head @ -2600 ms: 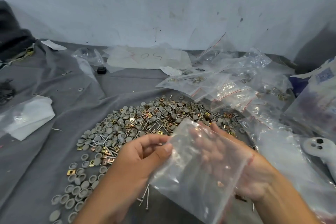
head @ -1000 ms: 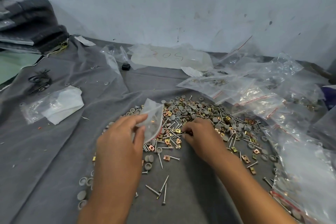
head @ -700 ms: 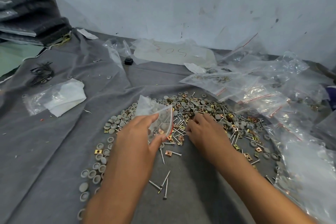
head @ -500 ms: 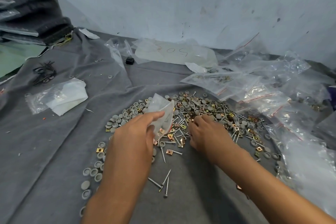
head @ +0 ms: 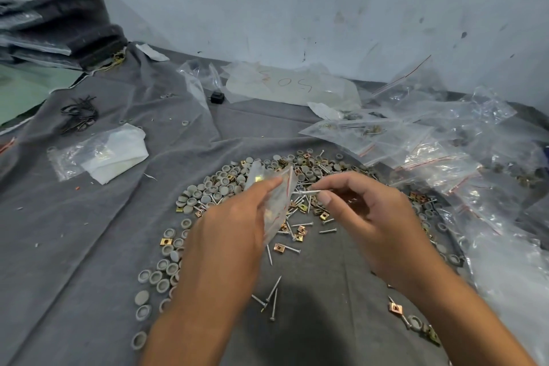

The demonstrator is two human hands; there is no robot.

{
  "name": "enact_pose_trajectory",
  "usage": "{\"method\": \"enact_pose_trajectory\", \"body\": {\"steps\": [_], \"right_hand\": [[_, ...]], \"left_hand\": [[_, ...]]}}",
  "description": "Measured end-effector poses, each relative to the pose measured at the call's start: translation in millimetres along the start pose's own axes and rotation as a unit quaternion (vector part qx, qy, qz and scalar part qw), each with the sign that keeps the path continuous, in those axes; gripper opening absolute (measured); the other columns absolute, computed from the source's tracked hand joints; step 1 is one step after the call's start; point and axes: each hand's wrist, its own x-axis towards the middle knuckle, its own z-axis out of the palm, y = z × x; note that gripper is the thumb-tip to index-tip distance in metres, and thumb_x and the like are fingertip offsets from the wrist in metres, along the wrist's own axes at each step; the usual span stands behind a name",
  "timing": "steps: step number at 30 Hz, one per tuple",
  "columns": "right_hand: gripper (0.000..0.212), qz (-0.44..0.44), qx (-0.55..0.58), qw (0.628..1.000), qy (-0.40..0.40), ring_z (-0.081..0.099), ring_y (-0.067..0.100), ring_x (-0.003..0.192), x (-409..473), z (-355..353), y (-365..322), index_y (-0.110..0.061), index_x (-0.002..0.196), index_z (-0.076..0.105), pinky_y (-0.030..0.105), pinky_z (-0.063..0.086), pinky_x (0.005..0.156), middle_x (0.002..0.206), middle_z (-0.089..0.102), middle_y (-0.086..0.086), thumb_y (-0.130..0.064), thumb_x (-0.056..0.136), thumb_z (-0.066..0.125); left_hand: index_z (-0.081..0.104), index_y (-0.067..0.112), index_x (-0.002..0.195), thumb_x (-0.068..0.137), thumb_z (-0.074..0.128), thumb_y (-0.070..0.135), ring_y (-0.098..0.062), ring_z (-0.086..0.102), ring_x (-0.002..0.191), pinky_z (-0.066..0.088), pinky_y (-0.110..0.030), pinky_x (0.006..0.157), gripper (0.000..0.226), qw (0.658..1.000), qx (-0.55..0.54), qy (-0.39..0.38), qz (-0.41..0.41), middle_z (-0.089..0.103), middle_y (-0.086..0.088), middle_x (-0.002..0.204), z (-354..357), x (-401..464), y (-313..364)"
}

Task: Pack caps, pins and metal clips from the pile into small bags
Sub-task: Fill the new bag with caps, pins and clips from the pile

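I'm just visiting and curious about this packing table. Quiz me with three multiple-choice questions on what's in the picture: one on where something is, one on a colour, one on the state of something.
1. Where do the filled bags lie, seen from the pile?
A. to the right of it
B. under it
C. on the stack at far left

2. What colour are the round caps?
A. red
B. grey
C. blue

3. What is the right hand doing?
A. resting flat on the cloth
B. holding a cap
C. pinching a pin at the small bag's mouth

Answers:
1 A: the filled bags lie right of the pile.
2 B: the caps are grey.
3 C: the right hand pinches a pin beside the small bag that the left hand holds.
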Motion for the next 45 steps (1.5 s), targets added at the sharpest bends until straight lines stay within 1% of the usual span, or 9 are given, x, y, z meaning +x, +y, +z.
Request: {"method": "enact_pose_trajectory", "body": {"steps": [6,14,18,21,24,32,38,42,45], "right_hand": [[0.017,-0.148,-0.154,0.976,-0.029,0.055,-0.008,0.086,9.6,0.9,-20.0,-0.027,0.107,0.073,0.008,0.041,0.078,0.095,0.061,-0.018,-0.029,0.098,0.059],[0.029,-0.125,-0.235,0.952,-0.151,0.054,0.002,0.087,23.0,-4.9,-18.0,-0.028,0.108,0.072,0.029,0.050,0.079,0.094,0.058,-0.015,-0.044,0.095,0.050],[0.024,-0.080,-0.214,0.969,-0.099,0.052,-0.007,0.085,27.6,-6.5,3.3,-0.039,0.113,0.063,0.009,0.041,0.073,0.090,0.053,-0.025,-0.049,0.092,0.055],[0.013,0.021,-0.278,0.949,-0.146,0.054,0.001,0.092,23.2,-1.0,31.6,-0.037,0.107,0.063,0.022,0.047,0.080,0.099,0.057,-0.017,-0.036,0.095,0.065],[0.011,0.069,-0.285,0.931,-0.217,0.054,0.006,0.093,4.2,25.7,47.6,-0.036,0.098,0.061,0.030,0.048,0.079,0.100,0.053,-0.018,-0.043,0.092,0.068],[0.011,0.043,-0.287,0.939,-0.186,0.047,0.011,0.100,-16.4,46.5,55.2,-0.031,0.101,0.053,0.028,0.035,0.075,0.105,0.049,-0.012,-0.039,0.103,0.047],[0.004,0.028,-0.257,0.946,-0.197,0.039,0.013,0.099,4.9,69.7,53.3,-0.027,0.099,0.046,0.033,0.040,0.080,0.105,0.048,-0.010,-0.027,0.103,0.046],[0.006,0.002,-0.282,0.937,-0.206,0.039,0.014,0.096,4.7,72.6,61.7,-0.026,0.102,0.045,0.032,0.033,0.073,0.101,0.046,-0.010,-0.021,0.100,0.048],[0.008,0.000,-0.267,0.946,-0.182,0.045,0.011,0.094,1.1,62.5,65.5,-0.026,0.109,0.050,0.028,0.039,0.077,0.102,0.051,-0.010,-0.022,0.101,0.051]], "left_hand": [[0.054,0.051,0.136,0.085,0.075,0.044,-0.008,0.062,0.085,0.051,-0.034,0.077,0.055,0.999,0.018,-0.041,0.015,0.069,0.018,0.105,0.9,-1.1,0.3],[0.057,0.046,0.134,0.073,0.083,0.049,0.001,0.059,0.069,0.055,-0.037,0.080,0.066,0.997,-0.044,-0.057,-0.003,0.064,0.030,0.111,-0.8,2.1,2.9],[0.060,0.041,0.133,0.074,0.087,0.033,-0.004,0.057,0.076,0.053,-0.036,0.086,0.065,0.998,-0.032,-0.044,-0.024,0.066,0.023,0.111,-4.9,4.0,-3.8],[0.060,0.037,0.135,0.076,0.086,0.032,-0.007,0.057,0.083,0.052,-0.034,0.085,0.065,0.998,-0.021,0.002,-0.056,0.068,0.019,0.114,-12.8,4.4,-8.9],[0.060,0.036,0.135,0.077,0.085,0.033,-0.010,0.062,0.090,0.052,-0.034,0.086,0.064,0.997,-0.021,0.019,-0.068,0.068,0.018,0.115,-16.7,4.2,-7.8],[0.060,0.039,0.134,0.077,0.085,0.037,-0.002,0.060,0.096,0.037,-0.019,0.078,0.063,0.998,-0.003,0.021,-0.064,0.066,0.023,0.113,-13.1,2.4,-12.3],[0.057,0.042,0.135,0.077,0.085,0.038,-0.005,0.062,0.099,0.052,-0.035,0.086,0.064,0.998,-0.004,0.014,-0.069,0.065,0.023,0.114,-12.1,2.2,-9.4],[0.056,0.045,0.133,0.077,0.084,0.039,-0.003,0.062,0.099,0.053,-0.034,0.084,0.063,0.998,-0.001,0.016,-0.060,0.065,0.025,0.113,-11.7,1.5,-10.5],[0.057,0.044,0.133,0.076,0.084,0.040,-0.004,0.062,0.099,0.052,-0.032,0.083,0.063,0.998,0.009,0.010,-0.056,0.064,0.026,0.112,-10.0,2.1,-12.6]]}}
